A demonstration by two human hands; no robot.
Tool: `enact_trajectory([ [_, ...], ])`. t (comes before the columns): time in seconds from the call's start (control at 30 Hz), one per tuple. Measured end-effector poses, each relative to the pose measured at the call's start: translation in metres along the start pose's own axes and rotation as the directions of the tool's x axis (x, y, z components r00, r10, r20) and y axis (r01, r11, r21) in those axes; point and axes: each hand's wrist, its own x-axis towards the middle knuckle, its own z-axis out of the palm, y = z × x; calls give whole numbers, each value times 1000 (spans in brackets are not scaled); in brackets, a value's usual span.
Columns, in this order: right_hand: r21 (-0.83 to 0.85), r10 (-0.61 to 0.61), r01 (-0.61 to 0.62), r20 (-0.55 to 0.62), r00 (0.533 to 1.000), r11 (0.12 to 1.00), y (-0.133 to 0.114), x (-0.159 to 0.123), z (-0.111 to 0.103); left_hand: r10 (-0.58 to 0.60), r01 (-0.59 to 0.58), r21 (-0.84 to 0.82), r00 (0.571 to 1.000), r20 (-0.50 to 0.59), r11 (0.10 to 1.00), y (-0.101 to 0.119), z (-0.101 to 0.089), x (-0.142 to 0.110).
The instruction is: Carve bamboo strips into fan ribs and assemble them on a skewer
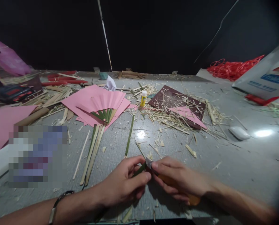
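Note:
My left hand [123, 184] is closed around a thin green bamboo strip [139, 170] near the table's front edge. My right hand [179, 179] grips a knife with an orange handle [192, 200]; its small blade [149, 162] rests against the strip between my two hands. A long green bamboo strip [129, 136] lies on the table just beyond my left hand. Further back lies a pink paper fan [99, 104] with green bamboo ribs, and several split bamboo slats [92, 154] lie below it.
Bamboo shavings [172, 118] cover a dark red sheet [177, 104]. A glue stick [143, 99] stands mid-table. A white oval object [239, 132] lies right. Red cord [230, 68] and a white bag [266, 76] sit at the back right. Pink paper [3, 125] lies left.

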Motion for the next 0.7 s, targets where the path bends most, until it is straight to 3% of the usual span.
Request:
enact_trajectory([
  [0.27,25,71,-71,-2,997,997,-2,1,6,6,1,76,996,-86,997,-11,3,2],
  [0.43,8,-38,38,-53,998,999,8,5,9,10,10,145,990,-138,989,-8,8,3],
  [0.57,10,-21,22,-91,996,1000,9,6,9,11,12,147,988,-156,989,-8,10,4],
  [0.63,52,-89,105,-241,967,993,-1,5,-4,16,9,145,986,-166,989,-9,10,4],
  [0.67,72,-158,196,-355,921,978,-8,3,-15,18,8,150,986,-167,989,-9,10,3],
  [0.7,78,-238,312,-482,843,947,-17,1,-27,17,10,158,986,-167,987,-9,10,3],
])
